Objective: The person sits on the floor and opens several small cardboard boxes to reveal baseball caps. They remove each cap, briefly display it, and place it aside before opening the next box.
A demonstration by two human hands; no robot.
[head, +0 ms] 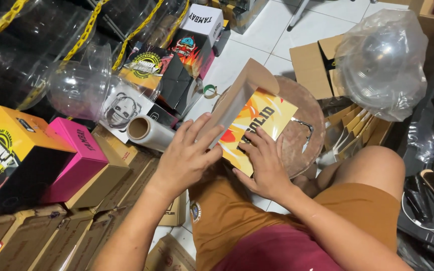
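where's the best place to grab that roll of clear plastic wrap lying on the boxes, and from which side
Grip the roll of clear plastic wrap around its middle, coming from above. It lies on its side on the brown cardboard boxes, so the rounded top is exposed. Its open cardboard core faces left, probably a workable second hold.

Both forearms are reaching forward, converging. Left hand (187,153) is lying palm down, fingers spread. Right hand (264,163) is pressing flat, fingers extended, just beside it.
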